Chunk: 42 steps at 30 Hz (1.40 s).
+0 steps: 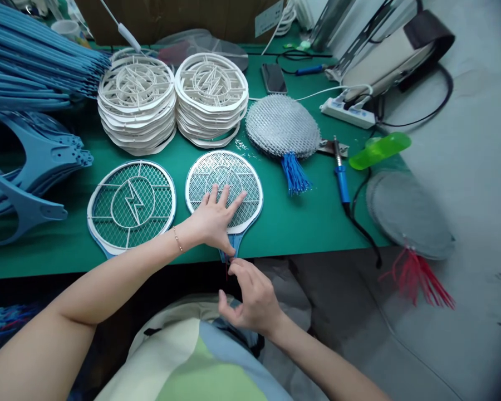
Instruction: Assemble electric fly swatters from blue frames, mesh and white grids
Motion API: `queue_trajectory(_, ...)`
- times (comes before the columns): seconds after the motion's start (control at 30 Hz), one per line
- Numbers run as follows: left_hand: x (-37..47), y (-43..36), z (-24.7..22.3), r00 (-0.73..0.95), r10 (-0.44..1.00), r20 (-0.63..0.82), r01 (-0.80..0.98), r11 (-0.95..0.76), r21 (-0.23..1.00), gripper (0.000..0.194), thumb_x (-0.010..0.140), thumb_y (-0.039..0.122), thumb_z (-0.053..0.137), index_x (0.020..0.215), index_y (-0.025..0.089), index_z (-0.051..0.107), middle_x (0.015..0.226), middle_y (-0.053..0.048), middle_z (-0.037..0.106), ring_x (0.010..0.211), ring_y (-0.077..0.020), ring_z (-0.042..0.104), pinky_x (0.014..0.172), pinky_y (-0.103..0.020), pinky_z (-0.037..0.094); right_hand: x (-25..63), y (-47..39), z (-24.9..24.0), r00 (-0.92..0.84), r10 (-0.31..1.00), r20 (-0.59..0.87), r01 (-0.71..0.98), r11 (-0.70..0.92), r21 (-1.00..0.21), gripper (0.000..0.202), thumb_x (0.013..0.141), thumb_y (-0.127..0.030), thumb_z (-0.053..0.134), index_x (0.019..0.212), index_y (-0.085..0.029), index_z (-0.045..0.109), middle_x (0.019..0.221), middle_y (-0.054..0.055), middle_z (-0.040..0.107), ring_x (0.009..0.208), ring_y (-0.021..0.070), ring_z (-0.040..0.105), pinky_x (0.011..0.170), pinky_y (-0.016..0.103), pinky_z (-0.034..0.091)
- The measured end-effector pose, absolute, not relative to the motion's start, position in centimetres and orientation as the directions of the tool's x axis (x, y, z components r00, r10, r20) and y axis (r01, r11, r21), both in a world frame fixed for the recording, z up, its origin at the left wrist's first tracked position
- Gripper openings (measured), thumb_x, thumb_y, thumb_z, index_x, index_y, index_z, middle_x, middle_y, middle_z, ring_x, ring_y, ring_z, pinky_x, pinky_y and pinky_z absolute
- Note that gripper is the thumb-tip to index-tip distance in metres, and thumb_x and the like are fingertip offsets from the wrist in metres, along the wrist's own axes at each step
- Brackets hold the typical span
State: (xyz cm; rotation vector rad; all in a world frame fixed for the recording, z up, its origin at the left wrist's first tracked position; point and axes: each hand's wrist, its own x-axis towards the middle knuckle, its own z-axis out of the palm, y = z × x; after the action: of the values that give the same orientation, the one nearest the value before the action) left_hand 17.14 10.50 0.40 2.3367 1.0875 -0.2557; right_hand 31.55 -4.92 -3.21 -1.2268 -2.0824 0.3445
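Observation:
My left hand lies spread over the mesh head of a white and blue electric mosquito swatter, its thumb near the neck. Thin red wires hang from that neck, over the table's front edge. Just below is my right hand, fingers curled and thumb apart, index fingertip close to the wires; I see nothing held between them. To the left, under my left forearm, a second swatter head lies flat, showing a lightning-bolt grille.
Two stacks of white grille frames stand behind. Metal mesh discs with blue wires, a soldering iron, a phone and a power strip lie right. Blue swatter frames pile up left. Grey mesh discs with red wires are far right.

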Motion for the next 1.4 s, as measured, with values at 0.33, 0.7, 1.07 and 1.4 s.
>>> queue_trajectory(0.33, 14.8, 12.1, 3.8, 0.547, 0.802, -0.240, 0.729, -0.316, 0.608, 0.101, 0.085, 0.065, 0.055, 0.162, 0.018, 0.009, 0.163, -0.020, 0.026, 0.149, -0.0393, 0.026, 0.115, -0.051, 0.034, 34.4, -0.4, 1.7, 0.221, 0.896, 0.384, 0.241, 0.332, -0.912, 0.012, 0.091, -0.015, 0.054, 0.085, -0.021, 0.063, 0.078, 0.000, 0.061, 0.066, 0.0137, 0.061, 0.059, 0.027, 0.052)
queue_trajectory(0.7, -4.1, 1.2, 0.3, 0.268, 0.955, -0.126, 0.905, -0.205, 0.372, 0.086, 0.076, 0.020, 0.055, 0.158, 0.023, 0.029, 0.167, -0.005, 0.020, 0.154, -0.0350, 0.010, 0.123, -0.059, 0.007, 27.0, -2.1, 0.3, -0.519, 0.746, 0.418, 0.390, 0.642, -0.661, 0.040, 0.087, -0.003, 0.050, 0.123, -0.017, 0.058, 0.112, 0.011, 0.069, 0.109, 0.0227, 0.066, 0.091, 0.037, 0.058)
queue_trajectory(1.07, 0.3, 1.6, -0.3, 0.343, 0.937, -0.061, 0.767, -0.242, 0.594, 0.056, 0.095, 0.021, 0.042, 0.151, 0.018, 0.043, 0.160, -0.004, 0.037, 0.152, -0.0215, 0.024, 0.124, -0.040, 0.023, 22.9, -1.4, -5.8, -0.592, 0.598, 0.540, 0.292, 0.784, -0.548, 0.048, 0.092, -0.001, 0.055, 0.137, -0.019, 0.058, 0.116, 0.014, 0.070, 0.123, 0.0275, 0.062, 0.097, 0.043, 0.059)
queue_trajectory(1.4, -0.1, 2.0, -0.2, 0.386, 0.909, -0.154, 0.773, -0.229, 0.591, 0.076, 0.091, 0.037, 0.063, 0.157, 0.022, 0.030, 0.164, -0.008, 0.026, 0.154, -0.0284, 0.016, 0.124, -0.049, 0.020, 21.4, -2.4, -5.0, -0.525, 0.613, 0.591, 0.258, 0.776, -0.576, 0.058, 0.089, 0.004, 0.056, 0.144, -0.015, 0.052, 0.093, 0.011, 0.071, 0.101, 0.0240, 0.070, 0.086, 0.038, 0.063)
